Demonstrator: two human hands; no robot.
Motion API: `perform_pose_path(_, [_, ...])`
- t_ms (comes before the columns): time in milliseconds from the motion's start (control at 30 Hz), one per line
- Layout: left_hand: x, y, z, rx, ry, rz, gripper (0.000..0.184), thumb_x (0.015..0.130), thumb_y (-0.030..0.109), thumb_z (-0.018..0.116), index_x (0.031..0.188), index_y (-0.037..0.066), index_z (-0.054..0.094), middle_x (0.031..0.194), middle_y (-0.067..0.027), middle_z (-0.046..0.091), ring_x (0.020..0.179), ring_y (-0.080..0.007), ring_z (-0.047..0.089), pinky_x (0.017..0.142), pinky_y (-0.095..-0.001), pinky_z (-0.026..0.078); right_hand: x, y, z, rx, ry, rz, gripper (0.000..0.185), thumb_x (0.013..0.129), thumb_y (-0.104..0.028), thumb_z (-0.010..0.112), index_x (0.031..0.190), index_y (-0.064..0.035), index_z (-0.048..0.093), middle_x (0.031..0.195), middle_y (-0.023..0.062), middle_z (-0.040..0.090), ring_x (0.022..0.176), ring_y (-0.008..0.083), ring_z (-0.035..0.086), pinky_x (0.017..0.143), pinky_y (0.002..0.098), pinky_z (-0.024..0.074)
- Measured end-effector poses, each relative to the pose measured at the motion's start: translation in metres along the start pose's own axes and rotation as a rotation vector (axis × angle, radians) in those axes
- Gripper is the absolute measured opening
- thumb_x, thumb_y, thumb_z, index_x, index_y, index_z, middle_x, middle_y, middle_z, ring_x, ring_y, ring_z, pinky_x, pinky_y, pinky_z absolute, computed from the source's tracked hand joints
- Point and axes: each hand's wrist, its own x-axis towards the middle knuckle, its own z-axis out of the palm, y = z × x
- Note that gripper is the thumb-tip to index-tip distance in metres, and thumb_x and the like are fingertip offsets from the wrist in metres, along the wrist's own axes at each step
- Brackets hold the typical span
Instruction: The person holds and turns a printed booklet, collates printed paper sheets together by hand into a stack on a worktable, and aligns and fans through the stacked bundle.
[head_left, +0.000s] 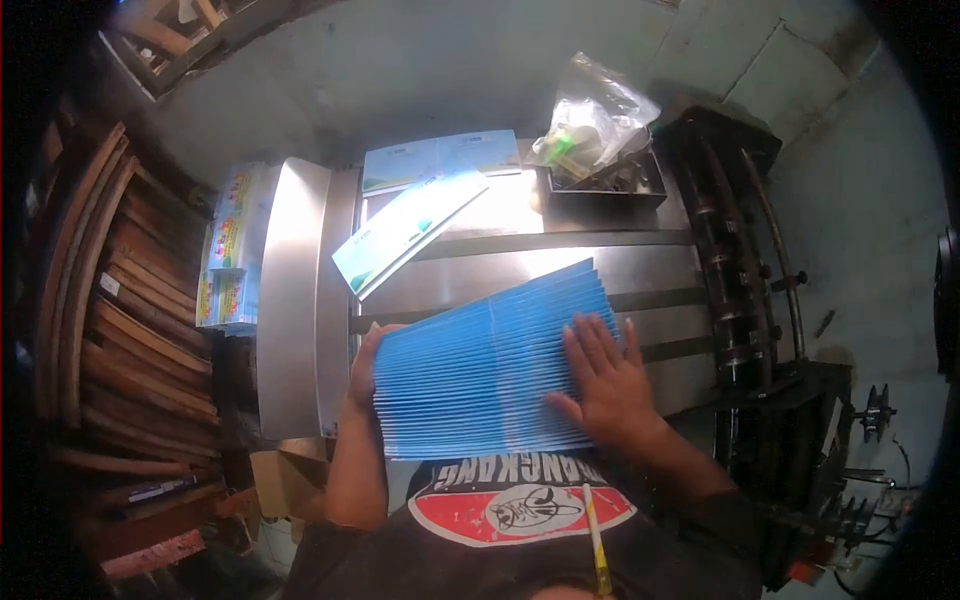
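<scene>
A thick batch of blue folded paper sheets (455, 375) is fanned out in overlapping rows in front of my chest, its lower edge near my shirt. My left hand (368, 362) grips the batch at its left edge, thumb up at the corner and the other fingers hidden behind or beneath the paper. Flat on the right part of the sheets lies my right hand (608, 388), its fingers stretched out and the thumb spread to the left. Beyond the batch, a printed white-and-blue folded leaflet stack (410, 235) rests at a slant on the metal table (640, 270).
More printed blue sheets (440, 158) lie at the table's back. A clear plastic bag (600, 115) sits over a dark metal box (610, 200). Machine rollers (735, 260) border the right side. Leaflet piles (230, 250) and wooden boards (150, 300) stand on the left.
</scene>
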Motion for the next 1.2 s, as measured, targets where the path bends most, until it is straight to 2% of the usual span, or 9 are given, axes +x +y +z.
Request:
perform_pose_path(300, [0.009,-0.005,-0.026,0.066,-0.161,0.012,0.050,0.103,0.039,0.038,0.106,-0.004,0.064,0.093,-0.0116,0.067,0.080,-0.0188,0.064,0.076,-0.0327,0.054,0.039,-0.004,-0.038,-0.056,-0.115,-0.064,0.082,0.094,-0.065,0.040,0.151,-0.0075,0.030,0.159,0.0148,0.024,0.149,0.0289,0.018,0.118,0.0577,0.0065])
perform_pose_path(400, [0.000,-0.010,-0.018,0.164,-0.112,-0.016,0.053,0.102,0.041,0.037,0.104,-0.004,0.064,0.097,-0.0130,0.067,0.082,-0.0199,0.064,0.077,-0.0320,0.054,0.052,-0.005,-0.060,-0.186,0.115,0.005,0.082,0.095,-0.065,0.038,0.151,-0.0064,0.030,0.159,0.0147,0.025,0.149,0.0286,0.017,0.118,0.0578,0.0055])
perform_pose_path(567, [-0.019,-0.011,-0.023,-0.108,-0.324,-0.158,0.056,0.099,0.044,0.036,0.111,-0.003,0.062,0.111,-0.0171,0.065,0.098,-0.0235,0.064,0.086,-0.0350,0.054,0.091,-0.086,-0.022,0.083,0.043,-0.504,0.089,0.091,-0.068,0.043,0.152,-0.0043,0.027,0.160,0.0169,0.022,0.150,0.0285,0.016,0.119,0.0567,0.0063])
perform_pose_path(700, [-0.026,-0.005,-0.008,0.011,-0.217,-0.003,0.048,0.097,0.039,0.045,0.116,-0.003,0.059,0.115,-0.0181,0.063,0.105,-0.0236,0.062,0.091,-0.0359,0.052,0.100,-0.080,-0.011,0.046,-0.149,-0.508,0.094,0.089,-0.070,0.046,0.153,-0.0041,0.025,0.160,0.0169,0.019,0.150,0.0281,0.012,0.119,0.0549,0.0069])
perform_pose_path(767, [-0.028,-0.006,-0.016,0.126,-0.310,-0.040,0.042,0.093,0.032,0.055,0.117,-0.003,0.059,0.119,-0.0190,0.062,0.108,-0.0228,0.060,0.093,-0.0345,0.051,0.105,-0.062,-0.032,0.266,-0.238,-0.525,0.089,0.090,-0.066,0.049,0.152,-0.0061,0.027,0.159,0.0169,0.022,0.148,0.0327,0.018,0.119,0.0538,0.0111])
perform_pose_path(867, [-0.029,0.004,-0.008,0.211,-0.362,-0.001,0.038,0.091,0.025,0.059,0.116,-0.004,0.059,0.120,-0.0197,0.062,0.107,-0.0226,0.061,0.093,-0.0339,0.050,0.126,0.031,-0.047,0.769,0.100,-0.029,0.071,0.092,-0.053,0.057,0.145,-0.0094,0.040,0.148,0.0206,0.037,0.133,0.0344,0.041,0.113,0.0486,0.0310])
perform_pose_path(1033, [-0.023,0.006,-0.018,0.268,-0.292,0.000,0.040,0.096,0.031,0.053,0.116,-0.003,0.059,0.122,-0.0206,0.060,0.109,-0.0241,0.060,0.095,-0.0366,0.049,0.092,0.112,0.043,1.564,-0.018,0.055,0.075,0.096,-0.067,0.036,0.100,0.0016,0.067,0.088,0.0108,0.068,0.084,0.0208,0.062,0.077,0.0340,0.0499])
perform_pose_path(1133, [-0.045,-0.024,-0.025,0.214,-0.271,0.114,0.055,0.099,0.047,0.044,0.124,-0.001,0.054,0.133,-0.0207,0.053,0.119,-0.0268,0.054,0.103,-0.0402,0.043,0.037,0.103,0.075,1.690,0.007,-0.105,0.077,0.093,-0.070,0.037,0.105,0.0012,0.064,0.093,0.0132,0.067,0.088,0.0217,0.063,0.085,0.0401,0.0496])
perform_pose_path(1200, [-0.061,-0.039,-0.022,0.151,-0.285,0.210,0.066,0.100,0.056,0.038,0.133,0.000,0.050,0.141,-0.0207,0.047,0.127,-0.0282,0.049,0.108,-0.0418,0.039,-0.009,0.068,0.075,1.630,0.296,0.085,0.089,0.090,-0.075,0.035,0.135,0.0004,0.048,0.125,0.0206,0.058,0.115,0.0292,0.057,0.099,0.0457,0.0443])
